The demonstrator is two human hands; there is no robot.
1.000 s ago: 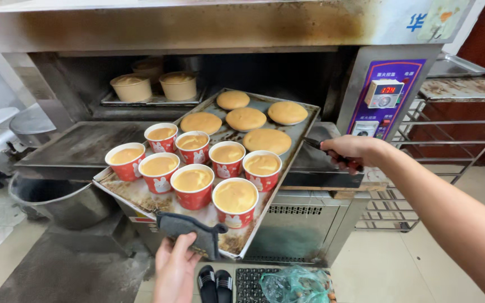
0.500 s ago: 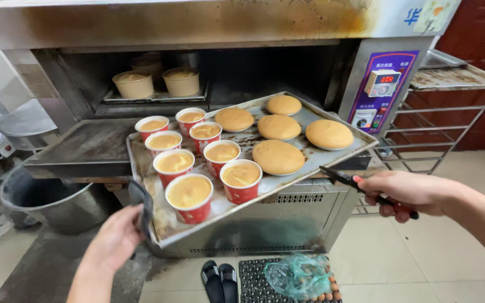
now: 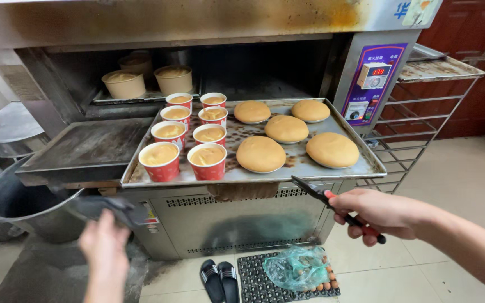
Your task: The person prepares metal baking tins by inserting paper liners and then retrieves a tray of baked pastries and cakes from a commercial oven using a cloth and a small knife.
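1. Resting half out of the oven [image 3: 209, 22]: baking tray [image 3: 360, 166], six red cups [image 3: 188, 129] toward its left edge, five buns [image 3: 287, 128] toward its right.
2. Right hand [image 3: 380, 213] closed around tongs [image 3: 332, 205], tips just below the front edge.
3. Left hand [image 3: 105, 252] blurred, clutching a dark pad [image 3: 105, 209]; grip hard to judge.
4. Probably hot, rigid, heavy; cups tippable. Best gripped at the rim.

Baking tray [image 3: 332, 171]: dull metal, stained and greasy.
Red cups [image 3: 207, 163]: glossy paper.
Buns [image 3: 260, 153]: smooth, matt golden crust.
Oven front [image 3: 141, 19]: brushed steel, scorched brown.
Tongs [image 3: 332, 205]: dark metal, red plastic grip.
Bag [image 3: 296, 266]: thin, crinkled green plastic.
Floor tiles [image 3: 456, 185]: glossy.
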